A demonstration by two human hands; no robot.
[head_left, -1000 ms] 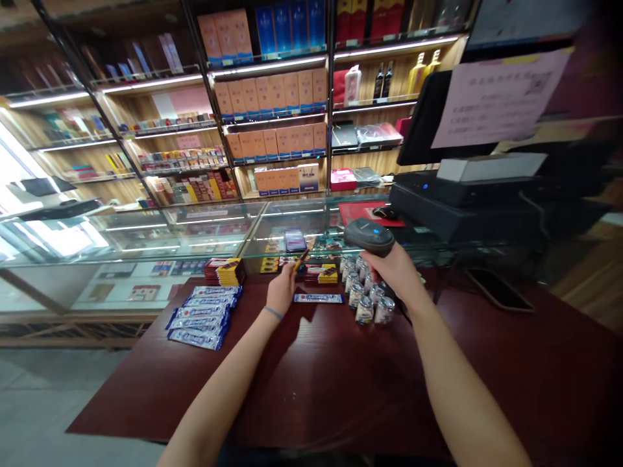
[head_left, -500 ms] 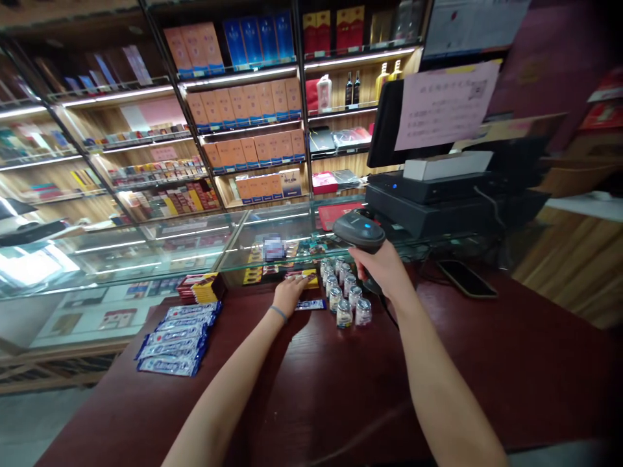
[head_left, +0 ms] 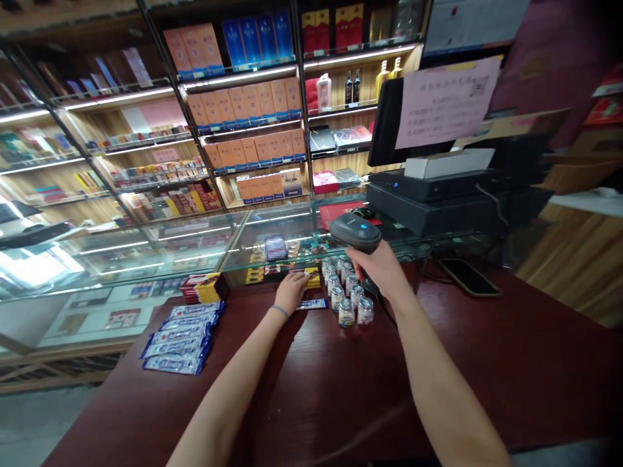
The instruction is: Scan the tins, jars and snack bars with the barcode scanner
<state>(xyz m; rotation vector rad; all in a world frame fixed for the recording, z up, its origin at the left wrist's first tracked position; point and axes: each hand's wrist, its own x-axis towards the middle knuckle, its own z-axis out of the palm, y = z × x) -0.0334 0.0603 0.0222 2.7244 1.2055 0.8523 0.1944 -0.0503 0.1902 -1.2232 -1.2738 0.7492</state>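
Note:
My right hand (head_left: 382, 266) is wrapped round the grip of a black barcode scanner (head_left: 355, 232), which shows a blue light on top. Its head points left over the counter edge. My left hand (head_left: 291, 292) is closed over the near left part of some yellow packets (head_left: 313, 279); its thumb side is partly hidden. Just below its fingers lies a single blue-and-white sachet (head_left: 312, 304). Between my two hands stand small clear jars with silvery lids (head_left: 346, 312), in two rows.
Blue-and-white sachets (head_left: 178, 340) lie fanned at the left, beside stacked red and yellow packets (head_left: 204, 287). A glass display case (head_left: 272, 224) borders the dark red counter (head_left: 311, 402). A monitor (head_left: 384, 123) stands behind, and a phone (head_left: 470, 277) lies at the right.
The scanner and my right hand have shifted slightly left. My left hand stays at the yellow packets, and the view has moved a little.

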